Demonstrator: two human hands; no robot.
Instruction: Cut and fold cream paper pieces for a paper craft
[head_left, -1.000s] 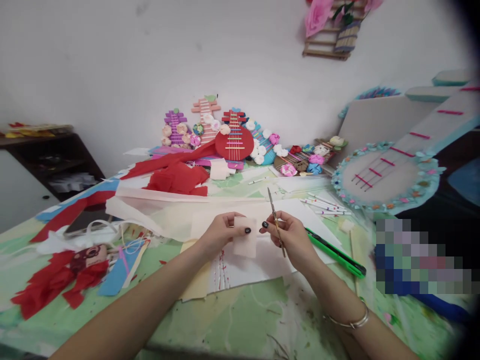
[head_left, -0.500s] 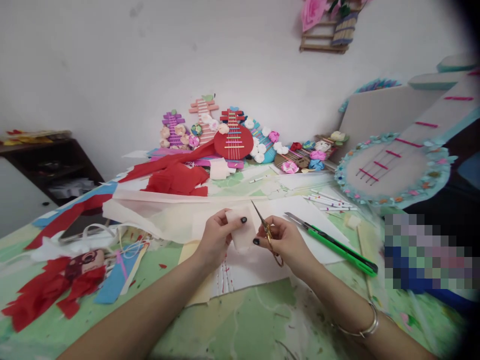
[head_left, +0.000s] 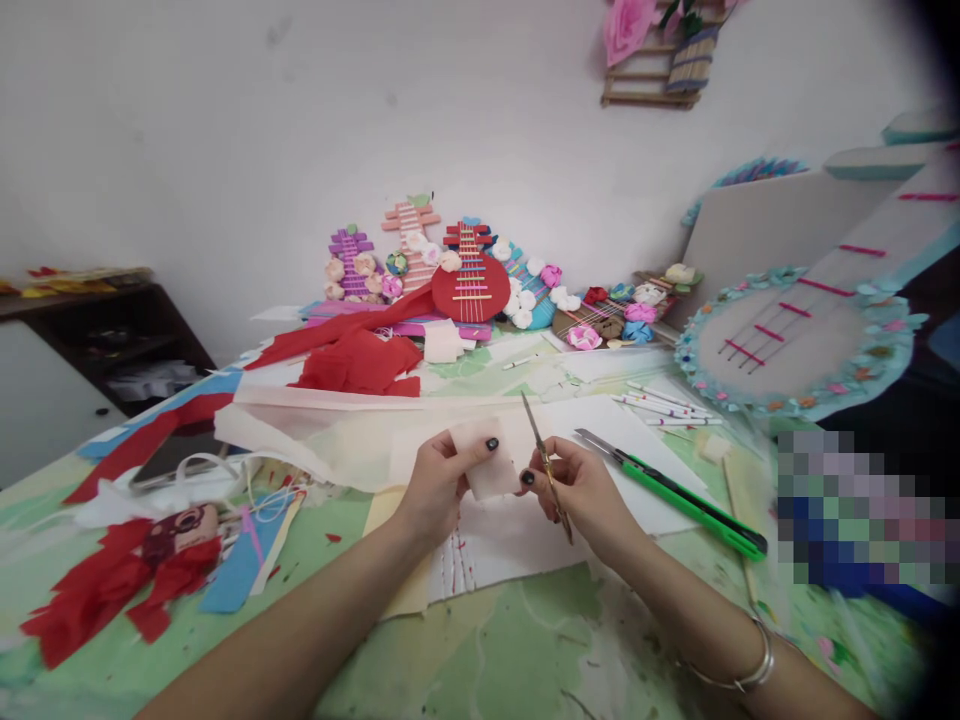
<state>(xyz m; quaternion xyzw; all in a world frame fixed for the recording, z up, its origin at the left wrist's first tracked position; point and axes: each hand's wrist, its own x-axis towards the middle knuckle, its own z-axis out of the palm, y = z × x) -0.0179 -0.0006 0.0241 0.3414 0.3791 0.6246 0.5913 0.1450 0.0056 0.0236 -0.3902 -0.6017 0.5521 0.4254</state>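
Observation:
My left hand pinches a small square of cream crepe paper between thumb and fingers, holding it just above the table. Right beside it, my right hand grips a small pair of scissors, blades closed and pointing up and away, and its thumb touches the paper's right edge. Under both hands lie white and cream paper sheets, one with red marks.
A green utility knife lies to the right, white markers beyond it. Red crepe paper and paper lute crafts crowd the back. A big blue-rimmed lute stands at the right, a phone at the left.
The scissors swung left toward the paper, then back upright. The paper square stays in my left hand, raised slightly. The view shifted a little.

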